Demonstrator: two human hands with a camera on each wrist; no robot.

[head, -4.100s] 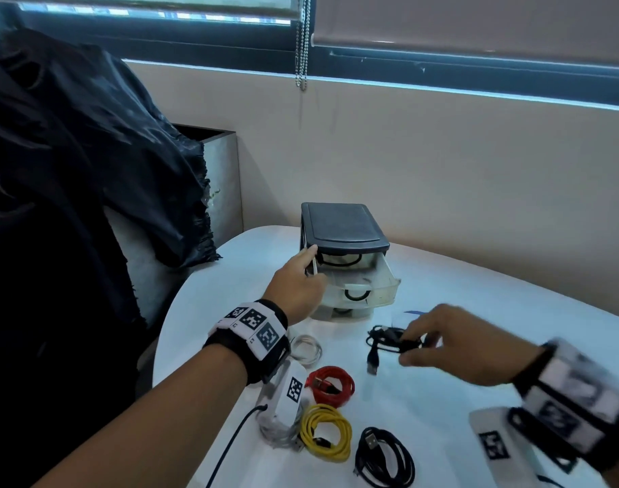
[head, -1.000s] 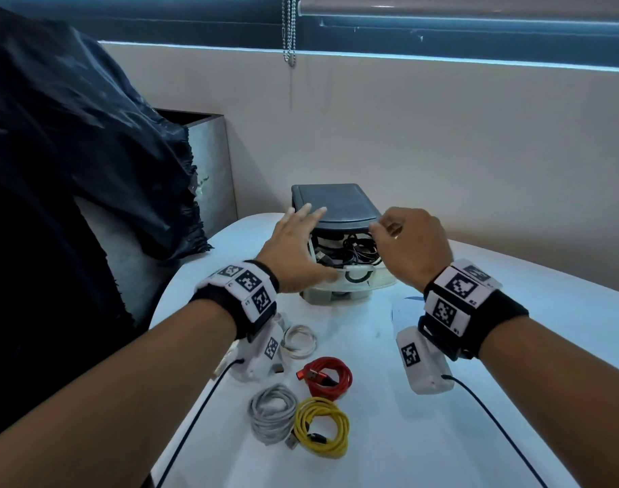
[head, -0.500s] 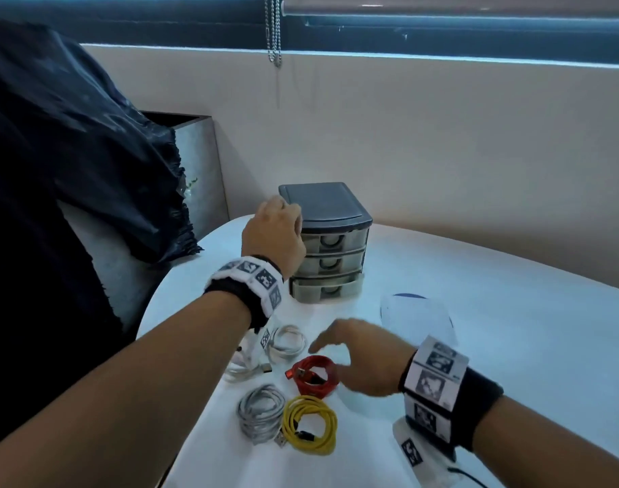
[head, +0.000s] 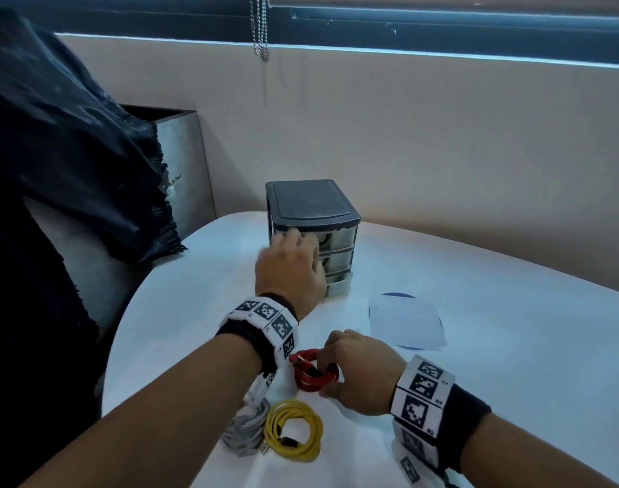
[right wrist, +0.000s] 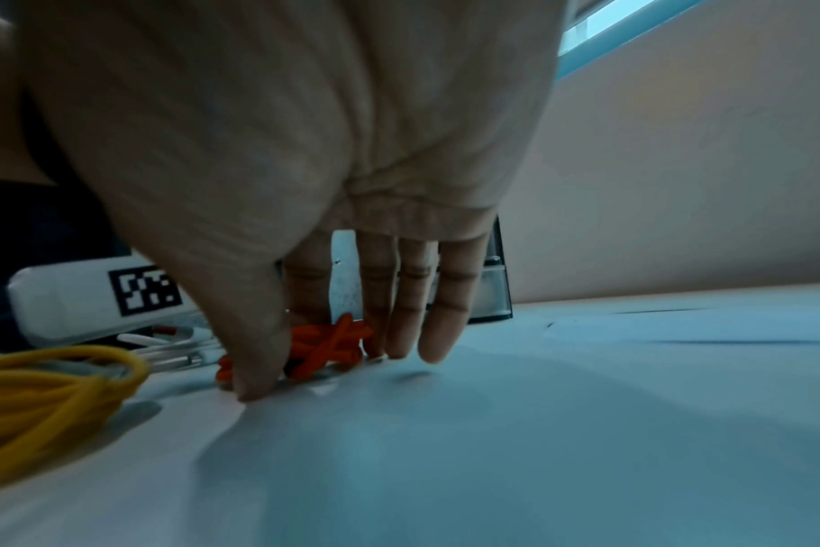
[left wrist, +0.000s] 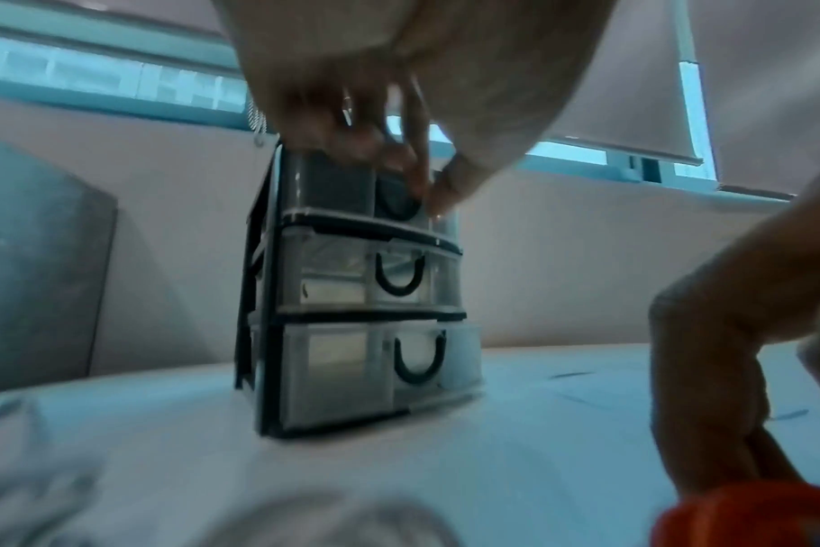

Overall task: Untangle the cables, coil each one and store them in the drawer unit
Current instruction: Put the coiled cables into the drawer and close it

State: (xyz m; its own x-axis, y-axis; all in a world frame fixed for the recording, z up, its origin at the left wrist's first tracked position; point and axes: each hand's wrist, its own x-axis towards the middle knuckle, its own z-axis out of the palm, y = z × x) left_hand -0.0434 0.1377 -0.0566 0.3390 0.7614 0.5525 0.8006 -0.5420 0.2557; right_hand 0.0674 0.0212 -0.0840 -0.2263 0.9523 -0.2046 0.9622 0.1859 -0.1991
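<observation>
A: White rounded worktop (head: 477, 346) under a window with a roller blind, beige wall behind. Small three-drawer unit, dark grey frame with translucent plastic drawers (head: 336, 255), sits at the far edge.

B: Hands?

A: Left hand (head: 290, 269) is up at the unit's front, fingers curled at the top drawer's black loop handle (left wrist: 396, 201). Blurred, so I can't tell whether it actually grips the handle. Right hand (head: 357, 371) is down on the worktop, thumb and fingers pinching the red coiled cable (head: 313, 373). From the right wrist view the fingertips touch the surface on either side of the coil.

B: Where's the cable relative to the drawers?

A: Near side of the worktop, unit straight ahead and farther off. The coil lies flat, a compact loop, no real long axis. Right hand is the nearer one; it's already on it. All three drawers look shut or nearly so; the bottom one sits slightly proud.

B: So a drawer has to open first.

A: My read too. Left opens, right carries forward.

B: Other cables?

A: Yellow coiled cable (head: 294, 431), glossy and springy-looking, and a grey-white coiled cable (head: 244, 434) just beside it, both nearer than the red one. Thin sheet of white paper (head: 406, 322) lies to the right of the unit.
</observation>
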